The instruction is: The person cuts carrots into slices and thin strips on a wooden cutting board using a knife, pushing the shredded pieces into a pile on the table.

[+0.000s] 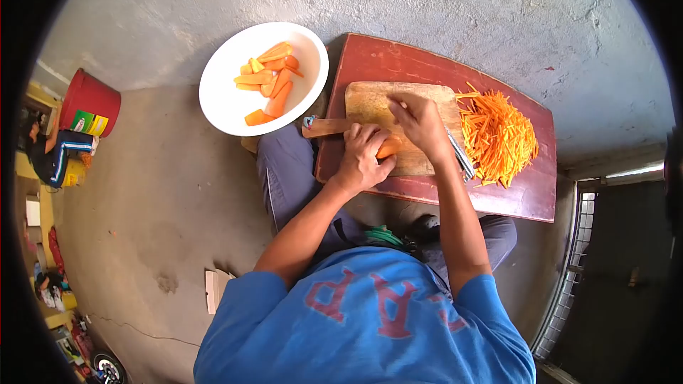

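My left hand (364, 155) is closed around a peeled carrot piece (389, 146) and presses it on the wooden cutting board (366, 97). The board's handle (329, 126) points left, past the table's edge. Above the board, just right of the carrot, is my right hand (421, 124), its fingers curled together; whatever they may hold does not show. Partly behind my right wrist, a thin metal tool (463, 158) lies along the board's right edge, its kind unclear. Beside it is a heap of shredded carrot (499, 136).
The red wooden table (523, 203) stands against a rough wall. A white basin (217, 103) with peeled carrot pieces (274, 82) is at its left. Farther left are a red bucket (92, 103) and another person (60, 149). A dark door (612, 270) is on the right.
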{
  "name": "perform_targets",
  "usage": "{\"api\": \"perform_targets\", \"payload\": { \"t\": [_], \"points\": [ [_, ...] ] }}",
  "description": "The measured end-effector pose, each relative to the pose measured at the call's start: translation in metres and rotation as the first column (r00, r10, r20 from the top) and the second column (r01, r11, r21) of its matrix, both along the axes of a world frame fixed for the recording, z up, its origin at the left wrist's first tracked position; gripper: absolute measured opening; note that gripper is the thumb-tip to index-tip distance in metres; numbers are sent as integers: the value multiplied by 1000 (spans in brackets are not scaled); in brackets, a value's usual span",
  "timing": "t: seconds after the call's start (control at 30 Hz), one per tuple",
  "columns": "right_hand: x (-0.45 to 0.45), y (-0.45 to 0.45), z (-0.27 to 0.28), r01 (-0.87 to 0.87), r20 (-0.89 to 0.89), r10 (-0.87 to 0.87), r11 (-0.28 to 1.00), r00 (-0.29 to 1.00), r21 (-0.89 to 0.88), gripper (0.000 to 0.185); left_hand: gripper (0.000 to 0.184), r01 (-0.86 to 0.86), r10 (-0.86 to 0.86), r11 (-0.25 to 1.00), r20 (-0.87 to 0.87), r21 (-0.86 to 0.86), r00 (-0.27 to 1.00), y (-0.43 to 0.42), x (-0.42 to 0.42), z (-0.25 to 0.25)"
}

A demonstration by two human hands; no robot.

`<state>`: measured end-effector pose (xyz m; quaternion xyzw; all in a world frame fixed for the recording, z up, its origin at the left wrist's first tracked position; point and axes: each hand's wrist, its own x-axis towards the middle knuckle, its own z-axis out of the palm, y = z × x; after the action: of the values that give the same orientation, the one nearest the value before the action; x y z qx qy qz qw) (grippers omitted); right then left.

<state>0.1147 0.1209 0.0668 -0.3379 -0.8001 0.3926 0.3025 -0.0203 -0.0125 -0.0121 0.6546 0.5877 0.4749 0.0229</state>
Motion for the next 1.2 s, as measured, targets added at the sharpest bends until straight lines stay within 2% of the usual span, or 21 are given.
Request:
{"api": "perform_targets", "payload": {
  "t": [0.03, 0.1, 0.17, 0.2, 0.3, 0.33, 0.43, 0.47, 0.57, 0.6, 0.67, 0.8, 0.9, 1.0, 1.2],
  "points": [
    [19, 1, -12, -23, 105, 15, 997, 994, 70, 31, 51, -1, 1, 1000, 6, 20, 1000, 1, -1, -2],
    [51, -12, -2, 60, 228, -85, 992, 970, 114, 31, 52, 13, -13, 1000, 32, -13, 999, 1, -3, -2],
    [88, -11, -13, 90, 217, -181, 924, 959, 372, 30, 54, 32, -31, 998, 31, -51, 999, -2, -5, 1],
    [105, -16, -12, 134, 315, -261, 918, 913, 373, 37, 56, 34, -33, 997, 20, -68, 999, -2, -8, 5],
    [147, -39, -20, 214, 362, -425, 841, 830, 497, 45, 64, 19, -21, 990, -15, -142, 1000, -4, -17, 17],
    [158, -45, -21, 190, 409, -400, 864, 820, 465, 53, 64, 32, -34, 988, -6, -152, 999, -2, -19, 17],
    [162, -59, -20, 172, 394, -341, 898, 854, 404, 57, 63, 109, -98, 981, 73, -159, 992, 7, -19, 17],
    [159, -64, -11, 175, 443, -326, 921, 835, 348, 60, 63, 142, -126, 978, 110, -153, 986, 9, -17, 16],
    [159, -68, -28, 96, 498, -275, 930, 823, 354, 58, 67, 183, -170, 972, 92, -148, 981, 10, -2, 14],
    [151, -74, -25, 97, 546, -300, 924, 782, 369, 53, 68, 171, -166, 973, 47, -157, 985, 8, 2, 16],
    [148, -78, -26, 82, 554, -270, 937, 788, 340, 46, 70, 141, -151, 975, -44, -171, 988, 3, 7, 22],
    [147, -88, -30, 52, 561, -201, 962, 803, 270, 48, 72, 138, -118, 978, 133, -153, 984, 5, 6, 13],
    [144, -102, -26, 112, 540, -216, 969, 813, 219, 55, 75, 156, -144, 986, 182, -54, 973, 2, 5, 13],
    [142, -113, -30, 122, 436, -218, 964, 873, 237, 56, 80, 151, -151, 988, -10, 11, 988, -2, 1, 19],
    [143, -139, -27, 175, 385, -194, 981, 902, 85, 48, 82, 189, -149, 978, 332, -91, 932, -11, 9, 26]
  ]
}}
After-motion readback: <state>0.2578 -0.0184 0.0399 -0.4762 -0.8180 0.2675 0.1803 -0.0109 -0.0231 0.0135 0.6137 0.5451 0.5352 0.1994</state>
